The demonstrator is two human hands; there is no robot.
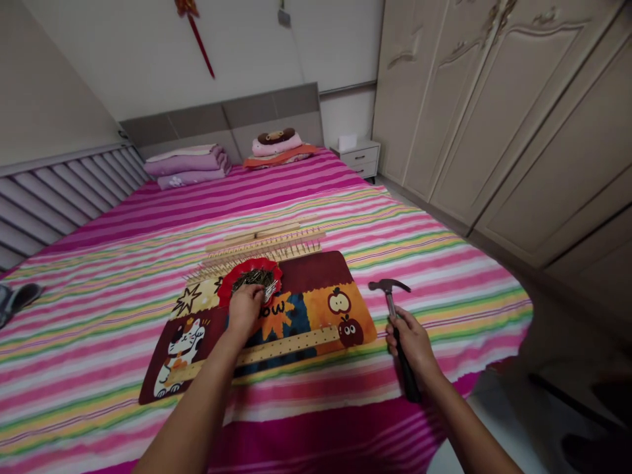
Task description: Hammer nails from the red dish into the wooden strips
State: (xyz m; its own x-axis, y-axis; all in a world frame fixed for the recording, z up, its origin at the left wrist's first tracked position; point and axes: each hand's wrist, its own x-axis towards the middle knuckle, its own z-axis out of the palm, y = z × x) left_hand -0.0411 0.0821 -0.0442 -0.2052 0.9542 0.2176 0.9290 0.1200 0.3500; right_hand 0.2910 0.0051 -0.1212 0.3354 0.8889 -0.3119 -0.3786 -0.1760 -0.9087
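My left hand (247,307) reaches over the near rim of a red scalloped bowl (225,288). Its fingers are bunched together at the heap of nails (257,278) inside, and whatever is between the fingertips is hidden. To the right, my right hand (413,341) is wrapped around the black handle of a claw hammer (390,286), its metal head pointing away from me over the bedspread. A wooden strip with a row of holes (291,343) lies across a patterned mat (320,270), with a few nails standing near its right end. My left forearm covers part of this strip.
Beyond the bowl, several wooden strips studded with upright nails (266,250) lie on the striped bedspread (424,250). Folded bedding (190,164) is stacked by the headboard. A wardrobe (474,118) and a white nightstand (360,158) stand on the right. Slippers (22,297) appear at far left.
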